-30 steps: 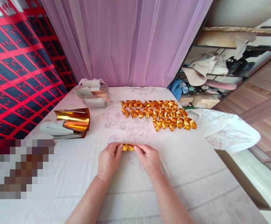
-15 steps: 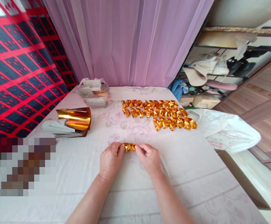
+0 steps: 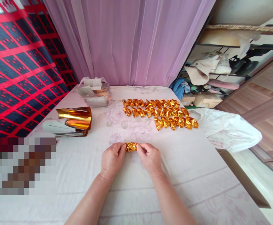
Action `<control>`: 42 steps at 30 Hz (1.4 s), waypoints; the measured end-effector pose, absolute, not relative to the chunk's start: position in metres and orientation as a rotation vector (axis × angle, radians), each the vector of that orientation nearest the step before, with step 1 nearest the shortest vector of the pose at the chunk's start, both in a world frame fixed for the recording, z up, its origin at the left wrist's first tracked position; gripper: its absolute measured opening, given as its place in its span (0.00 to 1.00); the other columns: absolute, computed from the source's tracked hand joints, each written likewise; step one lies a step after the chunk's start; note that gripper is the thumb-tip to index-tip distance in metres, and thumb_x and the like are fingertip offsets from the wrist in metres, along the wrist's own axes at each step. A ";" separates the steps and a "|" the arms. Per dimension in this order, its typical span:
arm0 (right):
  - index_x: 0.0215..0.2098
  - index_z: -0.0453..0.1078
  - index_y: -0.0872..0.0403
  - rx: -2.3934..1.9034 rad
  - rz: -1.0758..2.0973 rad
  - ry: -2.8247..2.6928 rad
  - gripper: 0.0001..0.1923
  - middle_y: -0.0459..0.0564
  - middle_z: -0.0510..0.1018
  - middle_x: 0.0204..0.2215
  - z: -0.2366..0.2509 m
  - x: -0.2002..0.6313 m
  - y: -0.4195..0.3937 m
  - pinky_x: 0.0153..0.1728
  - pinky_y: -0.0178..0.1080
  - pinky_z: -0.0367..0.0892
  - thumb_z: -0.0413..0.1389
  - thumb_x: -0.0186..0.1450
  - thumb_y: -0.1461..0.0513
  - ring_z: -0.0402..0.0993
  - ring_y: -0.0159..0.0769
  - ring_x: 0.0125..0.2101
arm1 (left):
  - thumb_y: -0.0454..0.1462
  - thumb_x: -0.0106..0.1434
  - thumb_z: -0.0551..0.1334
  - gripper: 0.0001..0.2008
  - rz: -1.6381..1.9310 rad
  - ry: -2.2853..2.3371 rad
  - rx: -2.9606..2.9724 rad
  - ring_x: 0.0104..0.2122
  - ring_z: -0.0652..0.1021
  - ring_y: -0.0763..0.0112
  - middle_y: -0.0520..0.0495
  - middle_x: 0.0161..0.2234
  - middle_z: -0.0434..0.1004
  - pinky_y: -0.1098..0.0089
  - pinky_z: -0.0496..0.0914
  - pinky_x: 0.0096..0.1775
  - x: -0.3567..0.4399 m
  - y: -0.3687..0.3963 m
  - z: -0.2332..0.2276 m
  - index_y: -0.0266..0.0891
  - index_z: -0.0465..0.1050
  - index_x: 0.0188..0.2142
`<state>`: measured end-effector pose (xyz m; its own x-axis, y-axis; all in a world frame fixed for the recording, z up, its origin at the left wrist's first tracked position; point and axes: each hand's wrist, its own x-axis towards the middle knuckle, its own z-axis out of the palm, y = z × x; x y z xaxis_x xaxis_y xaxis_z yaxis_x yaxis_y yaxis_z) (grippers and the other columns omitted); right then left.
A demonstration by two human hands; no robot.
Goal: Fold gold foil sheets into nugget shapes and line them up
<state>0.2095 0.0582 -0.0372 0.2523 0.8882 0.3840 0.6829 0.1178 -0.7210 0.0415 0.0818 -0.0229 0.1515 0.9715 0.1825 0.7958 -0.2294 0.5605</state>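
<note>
- Gold foil piece (image 3: 131,146) sits low over the white cloth (image 3: 197,175), near the front middle of the table, and it looks crinkled and folded.
- Left hand (image 3: 112,159) pinches the left end of it with closed fingertips.
- Right hand (image 3: 150,157) pinches the right end the same way, so the piece is held between both hands.
- Farther back lie many folded gold pieces (image 3: 159,113) in rows, well apart from the hands.
- On the left sits a stack of gold sheets (image 3: 74,121) with its top curled up.
- Behind that stack is a clear plastic bag (image 3: 94,91) with more sheets inside.
- A white plastic bag (image 3: 225,129) lies at the right edge of the table.
- A purple curtain (image 3: 129,40) hangs behind the table.
</note>
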 end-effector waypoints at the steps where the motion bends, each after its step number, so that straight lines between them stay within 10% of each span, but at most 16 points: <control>1: 0.21 0.72 0.52 -1.624 0.284 -1.487 0.16 0.45 0.75 0.18 -0.037 0.210 0.058 0.26 0.31 0.59 0.52 0.64 0.56 0.68 0.29 0.20 | 0.40 0.67 0.54 0.12 0.743 1.692 2.099 0.31 0.80 0.68 0.50 0.31 0.82 0.71 0.67 0.33 0.042 0.082 -0.023 0.43 0.77 0.35; 42: 0.20 0.69 0.51 -1.588 0.258 -1.450 0.15 0.45 0.73 0.17 -0.038 0.209 0.057 0.25 0.31 0.60 0.52 0.63 0.57 0.68 0.30 0.20 | 0.40 0.70 0.48 0.16 0.689 1.519 2.212 0.30 0.77 0.69 0.49 0.29 0.77 0.71 0.67 0.32 0.039 0.083 -0.020 0.42 0.72 0.32</control>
<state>0.2091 0.0567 -0.0381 0.2781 0.8646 0.4185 0.6674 0.1393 -0.7315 0.0388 0.0832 -0.0199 0.2995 0.9360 0.1847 0.7556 -0.3509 0.5530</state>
